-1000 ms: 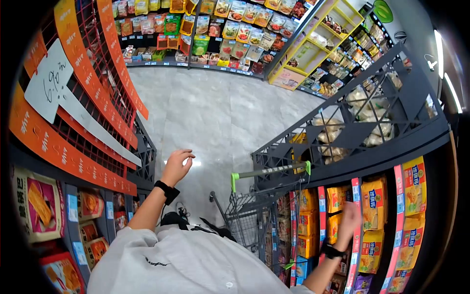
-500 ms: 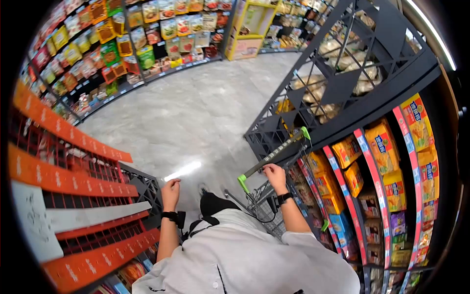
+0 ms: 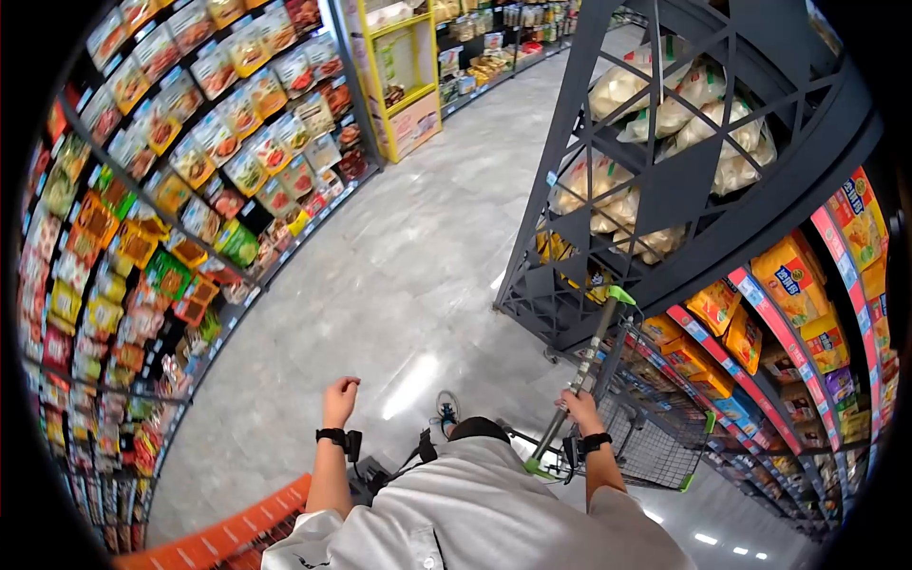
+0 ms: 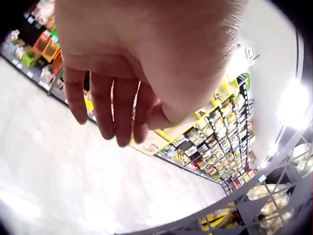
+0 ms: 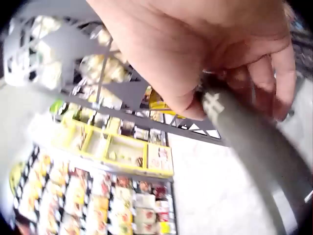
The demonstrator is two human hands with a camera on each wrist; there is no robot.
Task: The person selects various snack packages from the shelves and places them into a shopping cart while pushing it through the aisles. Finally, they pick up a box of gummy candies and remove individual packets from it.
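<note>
My right hand (image 3: 581,410) is at the dark handle (image 3: 598,340) of a shopping cart. In the right wrist view, its thumb and fingers curl round the cart handle (image 5: 257,144), which bears pale lettering. The cart's wire basket (image 3: 655,446) with green corners extends to the right of the handle. My left hand (image 3: 339,404) hangs in front of my body over the grey floor, away from the cart. Its fingers (image 4: 101,105) droop loosely in the left wrist view and hold nothing.
A dark lattice shelf end (image 3: 679,185) with bagged goods (image 3: 627,90) rises just beyond the cart. Yellow packets (image 3: 793,275) line the right shelf. Hanging food pouches (image 3: 237,114) curve along the left, up to a yellow stand (image 3: 413,123). An orange shelf edge (image 3: 228,522) sits at lower left.
My right hand came off the yellow packets on the right shelf and onto the cart handle. The view has turned rightward, and the orange racks have slid down and left.
</note>
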